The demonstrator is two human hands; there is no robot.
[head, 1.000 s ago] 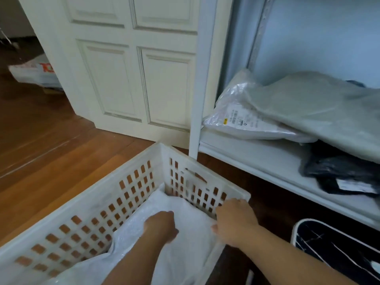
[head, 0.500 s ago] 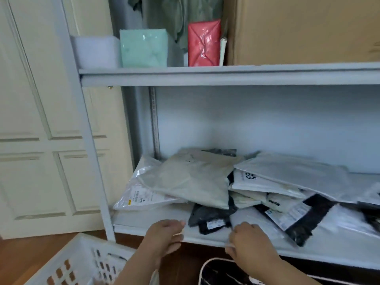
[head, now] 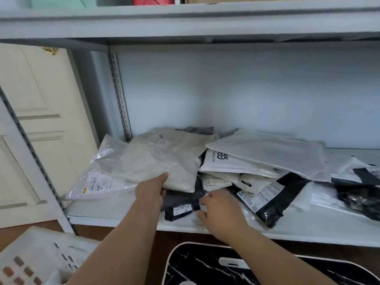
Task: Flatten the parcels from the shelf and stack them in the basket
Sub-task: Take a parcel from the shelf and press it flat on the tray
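Several soft parcels lie heaped on the white shelf (head: 123,214). My left hand (head: 151,191) grips the front edge of a cream-coloured parcel (head: 164,159), thumb on top and fingers underneath. That parcel lies over a clear plastic parcel (head: 96,182) and a small black parcel (head: 183,204). My right hand (head: 218,210) hovers with loosely curled fingers at the right edge of the black parcel; whether it touches is unclear. The white slotted basket (head: 35,256) shows at the bottom left.
More white, grey and black parcels (head: 267,159) are piled to the right on the shelf. An upper shelf board (head: 185,23) hangs close above. A cream door (head: 41,120) is on the left. A black marbled tray (head: 226,268) lies on the floor below.
Both hands left the basket, rose to the shelf and reached in. My left hand has taken hold of the cream parcel. The view swung up from the basket to the shelf.
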